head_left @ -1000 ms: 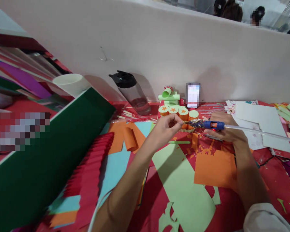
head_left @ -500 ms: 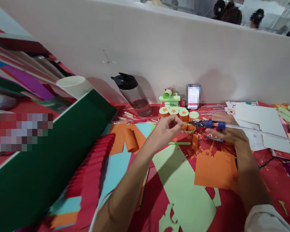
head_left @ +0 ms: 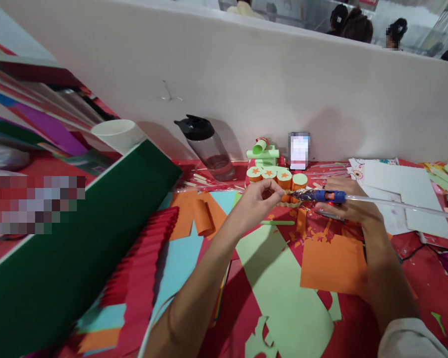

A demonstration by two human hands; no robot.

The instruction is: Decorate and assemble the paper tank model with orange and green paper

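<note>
My right hand [head_left: 349,201] is wrapped round a blue hot glue gun [head_left: 326,196], with a long clear glue stick [head_left: 399,203] running out of its back. The gun's nozzle points left, close to the fingertips of my left hand [head_left: 263,196]. Those fingers are pinched together; whatever lies between them is too small to make out. Just behind stands a paper model with green and orange rolls [head_left: 284,179], orange stars on their tops and a green tube [head_left: 260,146] above. A wavy-edged strip with orange pieces [head_left: 291,200] is partly hidden by the gun.
A green board [head_left: 78,248] leans at the left beside red pleated paper [head_left: 153,258]. A water bottle [head_left: 209,149], a white cup [head_left: 117,134] and a phone [head_left: 299,150] stand near the partition. Green paper [head_left: 283,273], an orange sheet [head_left: 332,261] and scraps cover the red table.
The glue gun and my right hand have shifted very slightly left. My left hand keeps its pinch in place. The whole view has dropped a little in the frame.
</note>
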